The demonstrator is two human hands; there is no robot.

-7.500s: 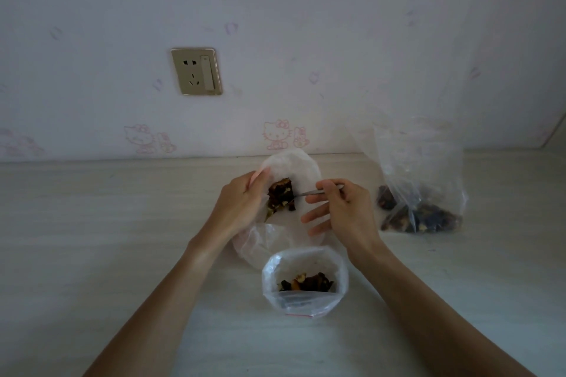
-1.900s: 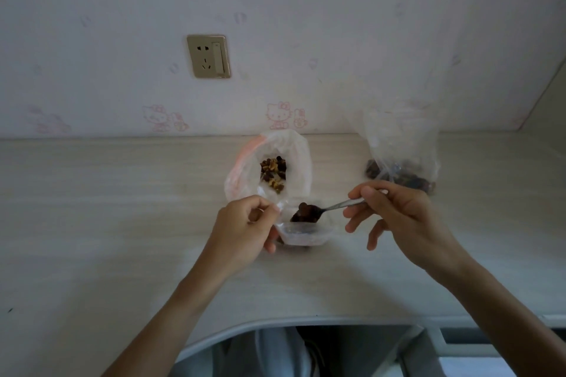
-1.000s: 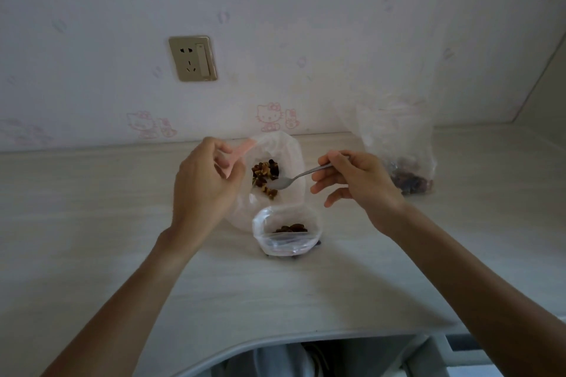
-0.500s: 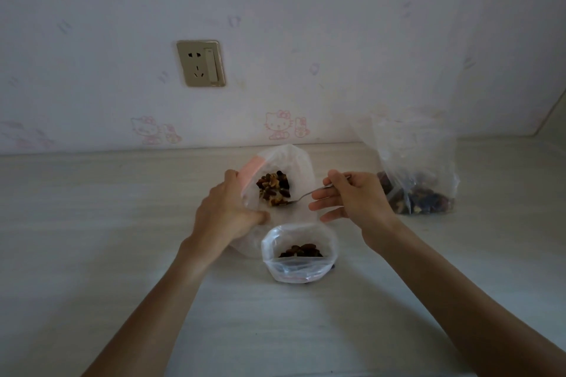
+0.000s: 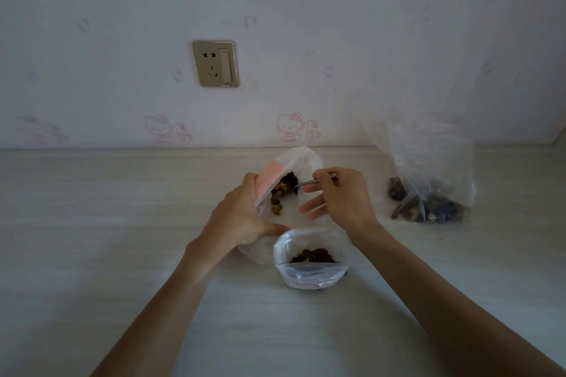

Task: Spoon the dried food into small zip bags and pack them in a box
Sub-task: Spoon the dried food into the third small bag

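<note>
Head view shows my left hand (image 5: 242,217) gripping the pink-edged rim of the larger zip bag (image 5: 301,162), thumb and fingers curled round its near side and holding the mouth tilted open toward me. Half a second ago this hand sat a little lower on the bag; now it is higher, at the pink strip. Inside the mouth lies the dried food (image 5: 283,190), dark and tan pieces heaped together. My right hand (image 5: 340,196) pinches the handle of the metal spoon (image 5: 309,182), the lower fingers spread loose; the bowl end has gone deeper into the heap than before and I cannot see it. Just in front of the larger bag stands the small zip bag (image 5: 311,260), mouth open, a shallow layer of dark pieces at its bottom, unchanged from the earlier frame. Well to the right, a clear plastic bag (image 5: 428,177) with more dark dried pieces stands against the wall, where it was.

Everything rests on a pale wood-grain tabletop (image 5: 107,223). Behind it rises a white wall with faint pink cartoon cat prints (image 5: 291,127) and a gold-coloured wall socket (image 5: 215,63) with a switch, up on the left.
</note>
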